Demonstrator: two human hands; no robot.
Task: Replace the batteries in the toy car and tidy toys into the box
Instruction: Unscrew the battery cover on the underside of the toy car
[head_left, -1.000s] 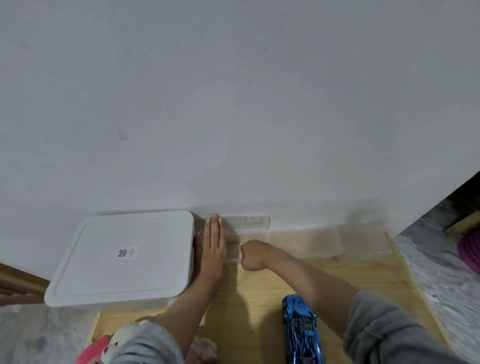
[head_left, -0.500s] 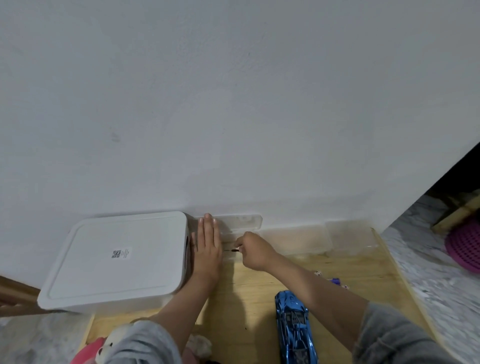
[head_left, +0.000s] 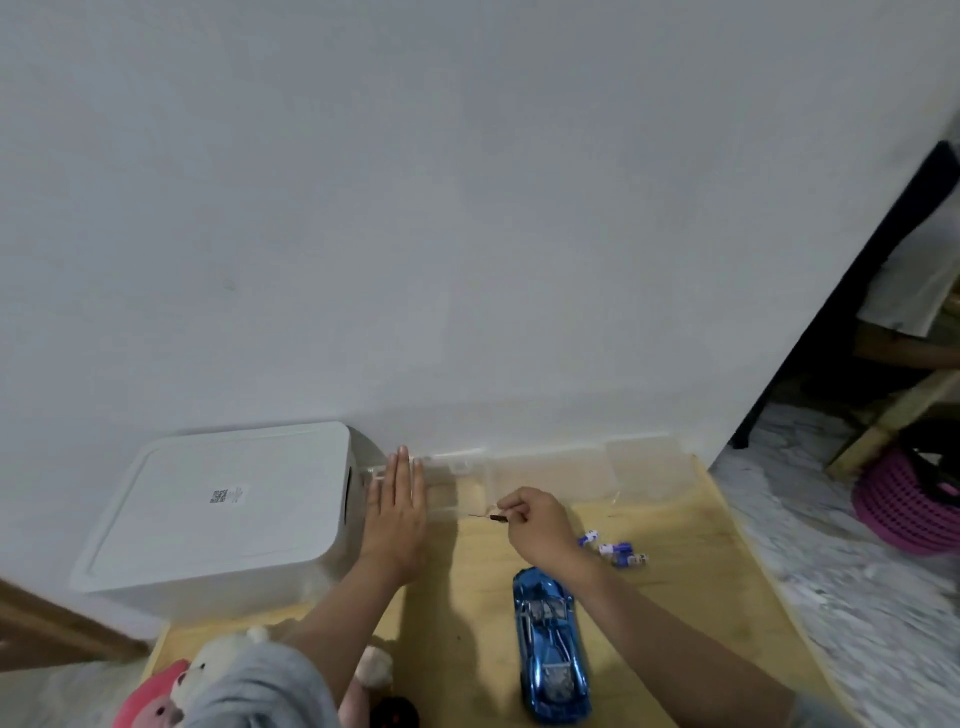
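Head view: right hand (head_left: 537, 525) pinches thin screwdriver (head_left: 485, 516); left hand (head_left: 396, 512) flat, fingers released, on clear case (head_left: 441, 486). Risk: loose pinch drops tool near batteries (head_left: 618, 552).

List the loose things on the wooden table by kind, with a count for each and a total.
White lidded box: 1
Clear plastic case: 1
Blue toy car: 1
Batteries: about 3, too small to count exactly
Small screwdriver, held in the right hand: 1
Plush toy: at least 1
Total: about 8

wooden board (head_left: 691, 597), white box (head_left: 218, 509), blue car (head_left: 550, 644), batteries (head_left: 615, 550)
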